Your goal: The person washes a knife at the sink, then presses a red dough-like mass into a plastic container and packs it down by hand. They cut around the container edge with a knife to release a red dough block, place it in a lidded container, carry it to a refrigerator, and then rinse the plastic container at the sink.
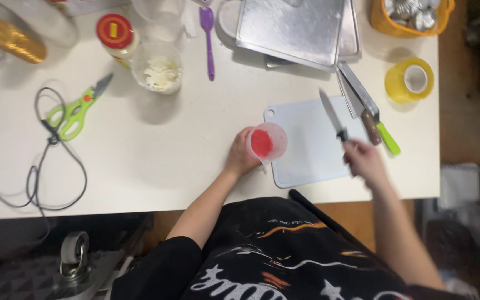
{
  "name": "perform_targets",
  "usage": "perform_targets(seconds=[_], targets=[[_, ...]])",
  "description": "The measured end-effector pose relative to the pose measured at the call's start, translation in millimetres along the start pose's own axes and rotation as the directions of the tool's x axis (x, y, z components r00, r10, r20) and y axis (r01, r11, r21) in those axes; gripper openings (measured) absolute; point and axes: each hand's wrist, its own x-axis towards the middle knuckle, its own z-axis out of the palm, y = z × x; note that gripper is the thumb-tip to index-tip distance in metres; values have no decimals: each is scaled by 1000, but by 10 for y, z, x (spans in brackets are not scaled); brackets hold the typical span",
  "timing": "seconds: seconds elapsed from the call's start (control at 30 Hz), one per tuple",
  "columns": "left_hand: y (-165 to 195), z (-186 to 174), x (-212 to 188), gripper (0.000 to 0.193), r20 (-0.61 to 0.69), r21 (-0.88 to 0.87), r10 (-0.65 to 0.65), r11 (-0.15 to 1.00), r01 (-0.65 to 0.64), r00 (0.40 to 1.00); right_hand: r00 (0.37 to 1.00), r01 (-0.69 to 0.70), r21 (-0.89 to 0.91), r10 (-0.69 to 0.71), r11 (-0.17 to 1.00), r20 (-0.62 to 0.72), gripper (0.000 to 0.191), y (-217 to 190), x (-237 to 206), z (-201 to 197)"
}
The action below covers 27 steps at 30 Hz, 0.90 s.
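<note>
Both hands over a white worktop [156,161], cup and knife held.

Left hand [241,155] is closed round a small clear cup [268,142] of red stuff, standing at the left edge of a pale cutting board [312,155]. Right hand [365,161], blurred, grasps a black-handled knife [332,116], blade pointing away over the board, apart from the cup.
</note>
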Motion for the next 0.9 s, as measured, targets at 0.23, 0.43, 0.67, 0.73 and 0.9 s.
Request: perform_targets(seconds=[0.23,0.43,0.67,0.73,0.9], targets=[[19,11,-51,94,24,96,-100,991,97,995,986,-54,202,20,978,166,27,750,15,271],[320,16,-88,91,-27,166,-246,955,247,969,973,-25,281,-41,959,227,31,794,224,127],[802,-34,-357,93,19,121,-439,893,434,898,929,-46,262,-55,964,366,27,922,471,148],[847,18,-446,97,-25,118,-482,869,481,876,912,-28,239,-73,971,403,27,914,524,168],[862,244,-657,108,-237,52,-380,914,402,894,884,23,248,-135,969,447,24,923,581,176]])
